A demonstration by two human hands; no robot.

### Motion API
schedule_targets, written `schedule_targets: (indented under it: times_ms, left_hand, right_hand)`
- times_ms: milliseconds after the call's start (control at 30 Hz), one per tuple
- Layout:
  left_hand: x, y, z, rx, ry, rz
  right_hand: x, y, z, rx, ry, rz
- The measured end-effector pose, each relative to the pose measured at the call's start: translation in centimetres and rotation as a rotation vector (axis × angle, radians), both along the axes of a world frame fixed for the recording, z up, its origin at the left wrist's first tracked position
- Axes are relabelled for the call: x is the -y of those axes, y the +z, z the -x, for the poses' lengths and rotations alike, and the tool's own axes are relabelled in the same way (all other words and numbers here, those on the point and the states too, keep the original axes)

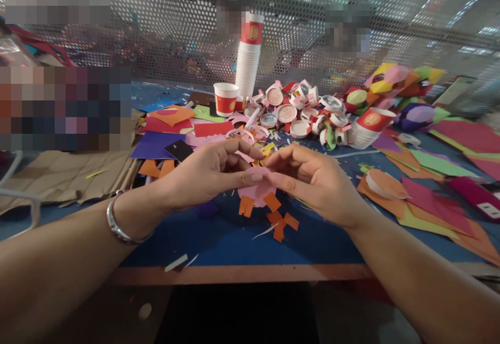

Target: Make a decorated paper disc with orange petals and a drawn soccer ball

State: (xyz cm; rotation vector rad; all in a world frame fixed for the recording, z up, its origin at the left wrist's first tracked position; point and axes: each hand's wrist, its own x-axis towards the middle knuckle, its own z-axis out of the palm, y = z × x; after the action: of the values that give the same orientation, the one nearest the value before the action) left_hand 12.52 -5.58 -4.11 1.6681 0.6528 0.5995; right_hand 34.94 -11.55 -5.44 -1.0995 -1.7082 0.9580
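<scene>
Between my two hands is a rounded piece of pink paper [255, 190], pinched along its upper edge. My left hand [222, 164], with a silver bangle on the wrist, has its thumb and fingers closed on the left side of it. The right side is pinched by my right hand [308, 177]. Below the pink paper, small orange paper pieces [282, 224] lie on the blue table; two of them touch or overlap its lower edge, and I cannot tell whether they are attached. A thin white paper scrap [265, 231] lies beside them.
Behind my hands stand a tall stack of paper cups [247, 68], a single cup [225, 99] and a heap of cut cup bottoms [287, 112]. Coloured paper sheets [437, 203] lie right, cardboard [78, 169] left. Colourful paper shapes [390, 81] sit at back right, before a perforated metal screen [164, 37].
</scene>
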Motion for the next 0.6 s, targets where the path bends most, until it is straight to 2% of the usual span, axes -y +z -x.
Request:
schedule_targets:
  times_ms: [133, 300, 500, 600]
  left_hand:
    - [-0.1, 0.4, 0.1, 0.005, 0.020, 0.136]
    - [-0.3, 1.0, 0.6, -0.064, -0.020, 0.360]
    - [-0.9, 1.1, 0.9, -0.072, 0.087, 0.363]
    - [-1.4, 1.0, 1.0, -0.001, 0.157, 0.326]
  right_hand:
    - [-0.3, -0.3, -0.1, -0.087, -0.019, 0.009]
    - [-0.5, -0.6, 0.0, -0.137, -0.082, 0.029]
    - [-0.5, -0.3, -0.1, -0.160, -0.124, 0.021]
    - [-0.2, 0.1, -0.4, -0.099, -0.182, -0.030]
